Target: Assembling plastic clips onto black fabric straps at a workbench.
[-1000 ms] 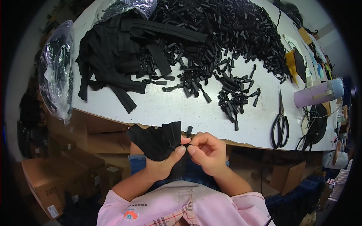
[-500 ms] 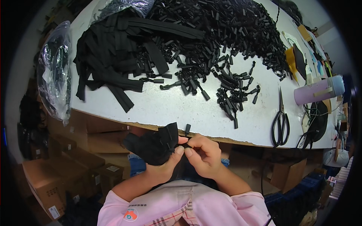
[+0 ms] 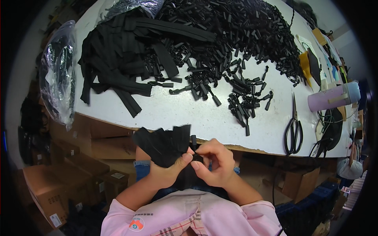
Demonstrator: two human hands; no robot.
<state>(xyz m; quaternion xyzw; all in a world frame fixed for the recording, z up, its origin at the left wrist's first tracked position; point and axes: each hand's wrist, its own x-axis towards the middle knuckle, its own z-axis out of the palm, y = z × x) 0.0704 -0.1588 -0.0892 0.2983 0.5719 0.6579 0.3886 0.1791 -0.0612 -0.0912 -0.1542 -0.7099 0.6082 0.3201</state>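
A fanned bundle of black zipper tapes [image 3: 163, 143] is gripped in my left hand [image 3: 169, 169], just off the table's front edge. My right hand [image 3: 215, 163] meets it, thumb and fingers pinched on a black zipper slider whose pull tab [image 3: 193, 141] sticks up between the hands. The slider's body is mostly covered by my fingers. On the table, loose zipper sliders [image 3: 242, 104] lie in a small cluster beyond my right hand, in front of a large heap of the same sliders [image 3: 232, 27]. More black zipper tapes [image 3: 114, 59] are piled at the left.
The white table [image 3: 181, 118] has a worn front edge. Black scissors [image 3: 293, 133] lie at the right, near a lilac bottle [image 3: 330, 97] on its side and a black cap-like item [image 3: 332, 128]. A clear plastic bag [image 3: 59, 74] hangs at the left edge. Cardboard boxes [image 3: 51, 188] stand below.
The tape bundle has tilted and shifted slightly to the right, fanning more upright. My right hand's fingers have curled a little differently around the slider. The table items stay put.
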